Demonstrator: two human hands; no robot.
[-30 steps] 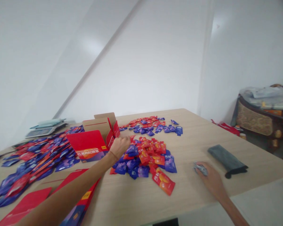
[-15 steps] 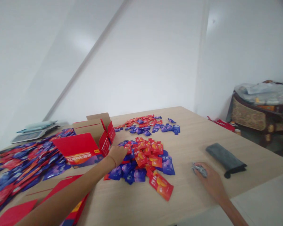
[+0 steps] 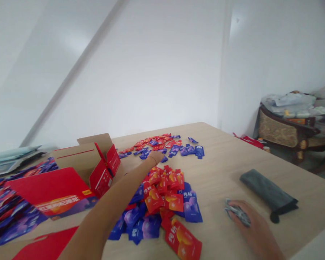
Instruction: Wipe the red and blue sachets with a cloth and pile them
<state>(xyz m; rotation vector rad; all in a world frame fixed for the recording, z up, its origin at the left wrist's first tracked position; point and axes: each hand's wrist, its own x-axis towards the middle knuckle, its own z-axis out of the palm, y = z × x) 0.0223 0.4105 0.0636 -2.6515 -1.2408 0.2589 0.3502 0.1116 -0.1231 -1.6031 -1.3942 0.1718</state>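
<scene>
My left hand [image 3: 156, 156] stretches out to the far pile of small red and purple sachets [image 3: 151, 143] and reaches its near edge. The fingers are too small and hidden to show whether they hold a sachet. Below that forearm lies a nearer heap of red and purple sachets [image 3: 176, 202], partly covered by the arm. My right hand [image 3: 253, 225] rests low over the table at the right, its fingers closed round a crumpled grey-white wad [image 3: 239, 213]. Just beyond it lies a folded dark grey cloth-like pouch [image 3: 268, 191].
An open red cardboard box [image 3: 56, 187] stands at the left, with part of a second red box [image 3: 47, 245] in front. Larger packets [image 3: 11, 213] are heaped beside them. Off the table [image 3: 216, 162], a chair [image 3: 277, 126] at the right bears plastic bags.
My left hand has moved from the near heap forward and right to the far pile. The right hand keeps the wad. The view has moved closer over the table.
</scene>
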